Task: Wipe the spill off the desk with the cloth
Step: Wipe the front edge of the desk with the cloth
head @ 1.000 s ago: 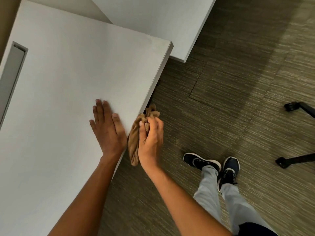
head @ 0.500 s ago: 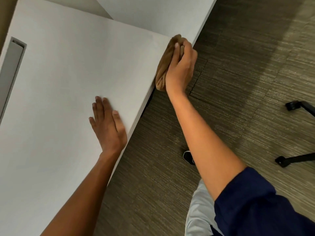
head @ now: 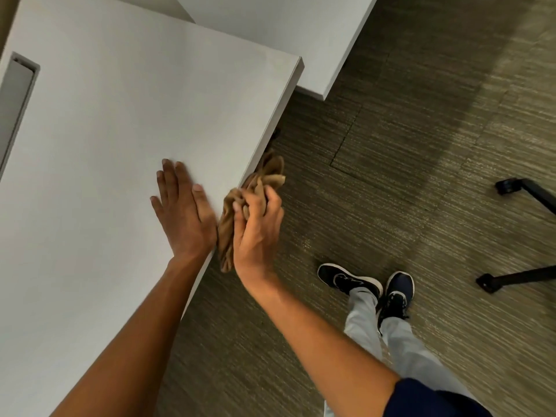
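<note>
So we've got our left hand point(head: 185, 218) flat on the desk point(head: 99, 139) right by its right edge, fingers straight and a bit spread, palm down. Our right hand point(head: 258, 227) has its fingers curled around the bunched-up tan cloth point(head: 230, 227), pressing it against the side of that same edge, just beside the left hand. Part of the cloth sticks out above the knuckles. Down on the carpet point(head: 391, 176) we can see our shoes point(head: 349, 278)
</note>
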`<move>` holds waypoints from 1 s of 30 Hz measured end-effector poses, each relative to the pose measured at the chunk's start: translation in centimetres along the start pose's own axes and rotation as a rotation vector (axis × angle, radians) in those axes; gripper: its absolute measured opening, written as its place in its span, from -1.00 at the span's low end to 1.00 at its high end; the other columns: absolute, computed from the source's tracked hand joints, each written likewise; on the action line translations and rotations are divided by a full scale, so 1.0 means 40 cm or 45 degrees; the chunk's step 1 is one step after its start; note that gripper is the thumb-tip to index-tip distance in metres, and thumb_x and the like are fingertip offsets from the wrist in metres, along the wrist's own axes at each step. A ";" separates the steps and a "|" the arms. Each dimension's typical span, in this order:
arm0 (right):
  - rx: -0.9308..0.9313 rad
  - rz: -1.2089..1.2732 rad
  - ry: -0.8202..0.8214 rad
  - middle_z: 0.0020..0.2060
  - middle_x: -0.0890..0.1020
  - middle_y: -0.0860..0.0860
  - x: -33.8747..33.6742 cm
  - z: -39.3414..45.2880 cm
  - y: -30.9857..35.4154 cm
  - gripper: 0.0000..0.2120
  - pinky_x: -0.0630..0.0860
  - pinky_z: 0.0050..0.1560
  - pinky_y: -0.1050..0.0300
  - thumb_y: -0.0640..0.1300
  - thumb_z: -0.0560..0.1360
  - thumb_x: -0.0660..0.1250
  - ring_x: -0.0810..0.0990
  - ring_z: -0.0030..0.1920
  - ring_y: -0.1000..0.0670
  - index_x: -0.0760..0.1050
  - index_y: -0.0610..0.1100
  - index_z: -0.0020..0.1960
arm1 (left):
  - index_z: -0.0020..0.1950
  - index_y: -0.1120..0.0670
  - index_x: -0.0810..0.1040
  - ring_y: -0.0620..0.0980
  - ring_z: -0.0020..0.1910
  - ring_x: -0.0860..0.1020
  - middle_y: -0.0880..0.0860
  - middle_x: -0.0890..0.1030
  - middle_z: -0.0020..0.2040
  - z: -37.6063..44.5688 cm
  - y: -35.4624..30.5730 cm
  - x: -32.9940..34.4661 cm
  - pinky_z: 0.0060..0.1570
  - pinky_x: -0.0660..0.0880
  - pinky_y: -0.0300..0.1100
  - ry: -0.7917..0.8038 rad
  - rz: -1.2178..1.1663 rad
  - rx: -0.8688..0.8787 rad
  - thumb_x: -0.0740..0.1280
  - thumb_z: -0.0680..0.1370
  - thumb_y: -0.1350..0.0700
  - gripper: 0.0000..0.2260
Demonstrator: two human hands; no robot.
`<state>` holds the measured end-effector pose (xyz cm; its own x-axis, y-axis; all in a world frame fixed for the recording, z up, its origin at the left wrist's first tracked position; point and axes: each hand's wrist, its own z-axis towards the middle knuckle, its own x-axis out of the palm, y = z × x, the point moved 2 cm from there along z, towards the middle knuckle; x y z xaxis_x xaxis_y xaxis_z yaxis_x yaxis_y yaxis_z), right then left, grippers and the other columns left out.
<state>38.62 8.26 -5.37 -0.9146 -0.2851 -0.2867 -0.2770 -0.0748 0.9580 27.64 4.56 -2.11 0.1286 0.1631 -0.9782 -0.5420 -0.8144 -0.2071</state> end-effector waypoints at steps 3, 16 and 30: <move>0.033 0.007 -0.010 0.28 0.46 -0.17 0.016 -0.052 0.003 -0.83 0.29 0.07 0.32 -0.05 0.64 0.17 0.46 0.12 -0.07 0.40 -0.04 0.21 | 0.64 0.01 -0.05 -0.05 0.63 -0.12 -0.03 -0.07 0.65 0.000 0.000 -0.001 0.57 -0.18 0.09 0.007 -0.007 0.001 -0.14 0.66 -0.09 -0.46; 0.026 0.010 -0.095 0.34 0.43 -0.21 -0.009 0.125 -0.017 -0.74 0.49 0.04 0.12 -0.06 0.64 0.13 0.48 0.18 -0.15 0.47 -0.09 0.25 | 0.64 -0.01 -0.06 -0.07 0.62 -0.13 -0.05 -0.08 0.65 -0.002 -0.001 -0.003 0.58 -0.15 0.11 0.011 0.001 -0.002 -0.15 0.68 -0.08 -0.48; 0.176 0.169 -0.315 0.16 0.54 -0.16 -0.106 0.462 0.010 -0.76 0.55 0.12 -0.14 -0.18 0.65 0.19 0.59 0.07 -0.06 0.49 -0.25 0.25 | 0.64 0.00 -0.04 -0.06 0.62 -0.14 -0.03 -0.08 0.65 -0.003 -0.008 -0.010 0.58 -0.17 0.11 0.020 0.000 -0.013 -0.13 0.68 -0.07 -0.48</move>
<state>36.93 27.08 -3.98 -0.9847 -0.0412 -0.1694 -0.1723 0.0829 0.9815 27.88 4.70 -1.66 0.1415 0.1549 -0.9778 -0.5334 -0.8201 -0.2071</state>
